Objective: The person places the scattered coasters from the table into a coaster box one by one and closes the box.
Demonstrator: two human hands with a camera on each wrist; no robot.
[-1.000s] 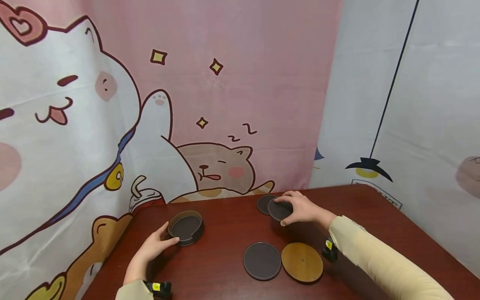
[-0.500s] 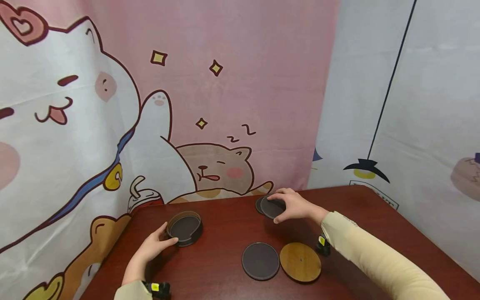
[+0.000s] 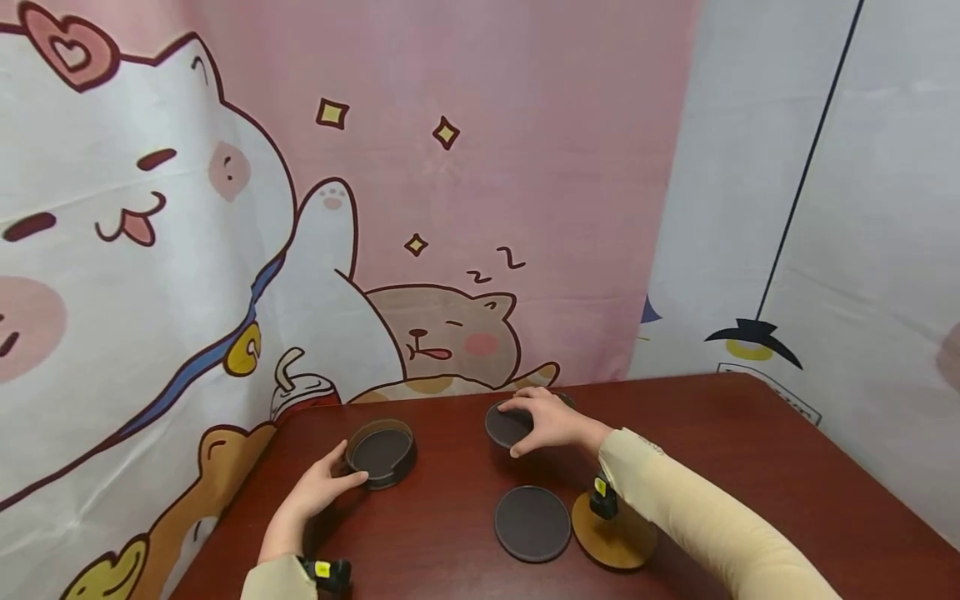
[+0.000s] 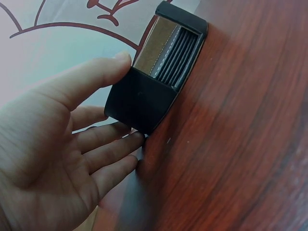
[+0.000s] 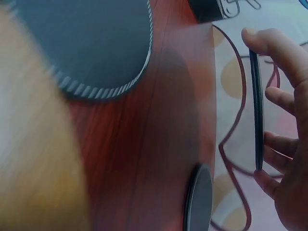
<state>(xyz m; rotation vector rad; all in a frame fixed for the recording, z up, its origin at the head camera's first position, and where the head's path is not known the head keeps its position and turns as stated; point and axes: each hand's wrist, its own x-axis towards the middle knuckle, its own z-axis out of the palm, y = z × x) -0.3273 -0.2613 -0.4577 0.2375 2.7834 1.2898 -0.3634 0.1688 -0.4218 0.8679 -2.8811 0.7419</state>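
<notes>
My left hand (image 3: 317, 486) holds a round black coaster holder (image 3: 401, 465) at its left side, thumb at the near rim and fingers round the far side. In the left wrist view, several dark coasters (image 4: 177, 58) are stacked inside its brown-lined wall. Above the table my right hand (image 3: 551, 423) pinches a round dark coaster (image 3: 506, 424) by its edges, between thumb and fingertips. The right wrist view shows that coaster (image 5: 257, 110) edge-on, off the tabletop. Another dark coaster (image 3: 564, 401) lies behind the right hand, mostly hidden by it.
On the dark red table (image 3: 420, 550) a dark coaster with a stitched edge (image 3: 532, 523) lies in front. Beside it a yellow-brown disc (image 3: 618, 540) is partly covered by the right wrist's camera. A cartoon-printed curtain (image 3: 495, 167) hangs behind the table.
My right hand has carried its coaster leftward, off from above the far coaster and toward the holder. The left hand stays at the holder. The view has shifted slightly.
</notes>
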